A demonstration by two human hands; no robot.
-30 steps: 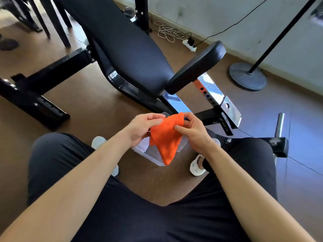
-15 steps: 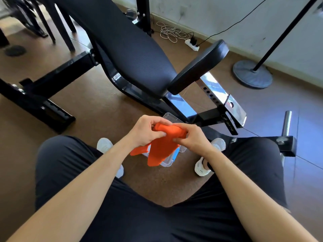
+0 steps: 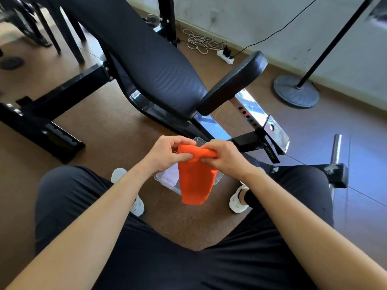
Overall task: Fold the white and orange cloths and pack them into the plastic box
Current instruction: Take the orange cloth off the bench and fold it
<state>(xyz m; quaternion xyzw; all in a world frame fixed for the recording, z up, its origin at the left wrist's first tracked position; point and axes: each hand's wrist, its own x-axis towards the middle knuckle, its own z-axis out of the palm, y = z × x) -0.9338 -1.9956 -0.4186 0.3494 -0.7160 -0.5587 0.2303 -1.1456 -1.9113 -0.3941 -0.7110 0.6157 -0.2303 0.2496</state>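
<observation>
A brown floor [image 3: 100, 130] meets a pale wall [image 3: 251, 15]; a black weight bench [image 3: 146, 65] slants across it. Between the seated person's white shoes [image 3: 237, 203] sits the clear plastic box [image 3: 174, 188], mostly hidden behind the orange cloth [image 3: 195, 181]; a pale patch inside, perhaps the white cloth [image 3: 168, 175], is hard to make out. The orange cloth hangs over the box, long axis vertical, rounded end pointing down. The left hand [image 3: 167, 155] and right hand [image 3: 226, 158] each pinch its folded top edge in a narrow grip.
</observation>
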